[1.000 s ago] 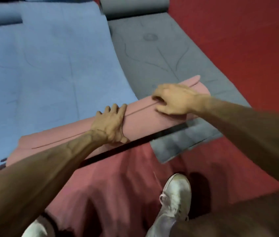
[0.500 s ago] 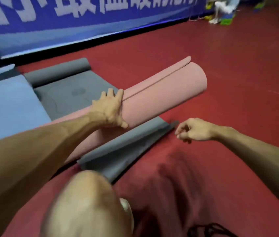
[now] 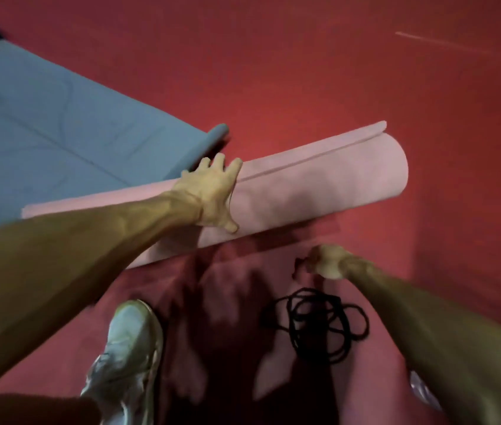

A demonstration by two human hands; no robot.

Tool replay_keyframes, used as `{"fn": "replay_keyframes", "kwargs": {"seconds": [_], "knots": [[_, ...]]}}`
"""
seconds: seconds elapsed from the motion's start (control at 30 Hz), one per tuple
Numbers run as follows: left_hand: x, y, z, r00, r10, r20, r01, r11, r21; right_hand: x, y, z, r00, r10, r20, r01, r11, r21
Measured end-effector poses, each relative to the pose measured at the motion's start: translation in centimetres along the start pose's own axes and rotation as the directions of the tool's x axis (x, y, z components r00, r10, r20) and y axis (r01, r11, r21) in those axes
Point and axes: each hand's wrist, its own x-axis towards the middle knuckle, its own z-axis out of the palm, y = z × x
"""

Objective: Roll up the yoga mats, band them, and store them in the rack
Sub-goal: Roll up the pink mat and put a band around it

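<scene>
Right hand (image 3: 330,261) blurred; its grip on the black band (image 3: 298,266) unclear.

Red floor (image 3: 304,72) — rolled pink mat (image 3: 319,191), flat grey mat (image 3: 59,124), black cord tangle (image 3: 319,323).

The rolled mat (image 3: 319,191) lies across the middle of the floor (image 3: 365,72), its axis running from eight o'clock to two o'clock. The left hand (image 3: 212,191) rests on top of the roll near its middle. At ten o'clock, behind the roll, a flat mat (image 3: 59,118) is spread out. At five o'clock the right hand (image 3: 330,260) is just in front of the roll, with a tangle of bands (image 3: 316,323) below it. A shoe (image 3: 129,351) stands at six o'clock.
</scene>
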Motion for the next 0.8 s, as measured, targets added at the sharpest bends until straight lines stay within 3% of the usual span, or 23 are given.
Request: {"fn": "replay_keyframes", "kwargs": {"seconds": [0.13, 0.23, 0.47, 0.57, 0.63, 0.8], "knots": [[0.0, 1.7, 2.8, 1.000, 0.005, 0.020, -0.004, 0.999, -0.045, 0.9, 2.5, 5.4, 0.994, 0.103, 0.046, -0.107, 0.991, 0.083], [0.1, 2.4, 4.2, 1.000, -0.005, 0.030, 0.008, 0.996, -0.087, 1.8, 3.1, 7.8, 0.993, 0.100, 0.069, -0.105, 0.992, 0.073], [-0.1, 3.2, 5.0, 0.999, 0.010, 0.038, -0.007, 0.997, -0.071, 1.3, 3.2, 8.7, 0.990, 0.085, -0.114, -0.097, 0.990, -0.101], [-0.7, 2.8, 4.5, 1.000, -0.001, 0.025, 0.002, 0.999, -0.046, 0.2, 2.8, 6.9, 0.996, 0.090, -0.014, -0.086, 0.979, 0.186], [-1.3, 2.1, 3.8, 1.000, -0.009, 0.004, 0.009, 0.998, -0.055, -0.8, 2.1, 4.9, 0.994, 0.025, 0.105, -0.068, 0.900, 0.431], [-3.4, -1.0, 0.4, 0.999, -0.026, -0.038, 0.019, 0.987, -0.157, -4.0, 0.4, -0.7, 0.990, -0.048, 0.136, -0.060, 0.721, 0.690]]}}
